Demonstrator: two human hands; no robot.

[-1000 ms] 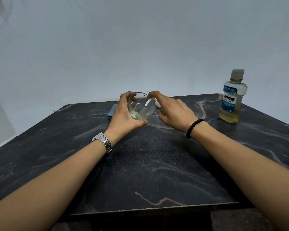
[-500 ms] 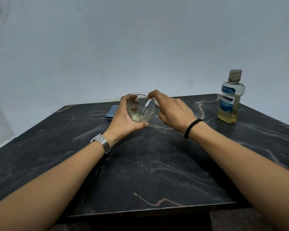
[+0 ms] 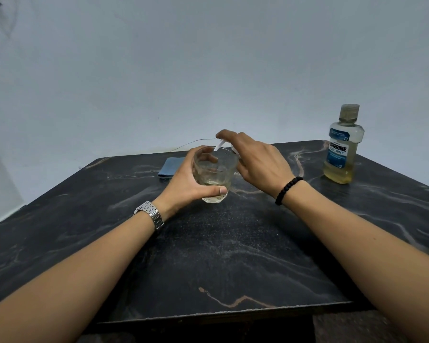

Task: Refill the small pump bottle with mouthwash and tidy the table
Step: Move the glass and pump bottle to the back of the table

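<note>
Here left hand (image 3: 183, 180) fingers wrap glass (image 3: 214, 173); right hand (image 3: 255, 159) above rim.

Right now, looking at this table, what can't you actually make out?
- Head view: what the right hand pinches; only a white strip shows, the rest is behind the fingers.
- The blue cloth: partly behind the left hand.
- The mouthwash bottle: small label print is too small to read.

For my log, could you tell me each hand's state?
Left hand: grips the glass.
Right hand: pinches a white tube.
</note>
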